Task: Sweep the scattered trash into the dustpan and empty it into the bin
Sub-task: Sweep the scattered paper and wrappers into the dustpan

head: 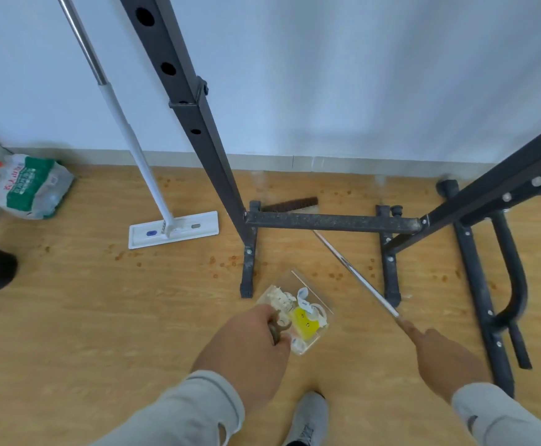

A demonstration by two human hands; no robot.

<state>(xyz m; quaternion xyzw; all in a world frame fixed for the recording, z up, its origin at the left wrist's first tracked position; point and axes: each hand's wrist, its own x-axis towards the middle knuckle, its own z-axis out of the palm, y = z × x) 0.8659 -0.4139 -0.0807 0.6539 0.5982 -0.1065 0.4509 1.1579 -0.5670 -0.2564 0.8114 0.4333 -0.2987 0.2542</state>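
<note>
While the left hand (246,352) curls around a dark handle, it holds a clear dustpan (298,312) just beyond its fingers, above a wooden floor (101,317). Inside the dustpan lies the trash (301,317): crumpled white scraps, a white strip and a yellow piece, all bunched together close to the left hand's knuckles. To the right, well apart from the dustpan, the right hand (439,352) grips the thin shaft of a broom (356,275), with the forefinger stretched along it. The shaft runs away from that hand, up and to the left, passing beside the dustpan and under the low crossbar of a black metal frame (333,222). The broom's dark bristle head (290,204) rests on the floor beyond the crossbar, far from both hands, near the white wall (327,75). Farther left of the left hand, a white flat mop (172,228) stands on the floor. A filled plastic bag (31,188) sits at the far left by the wall. Both forearms wear grey sleeves (185,413), and a grey shoe (307,420) shows between them.
</note>
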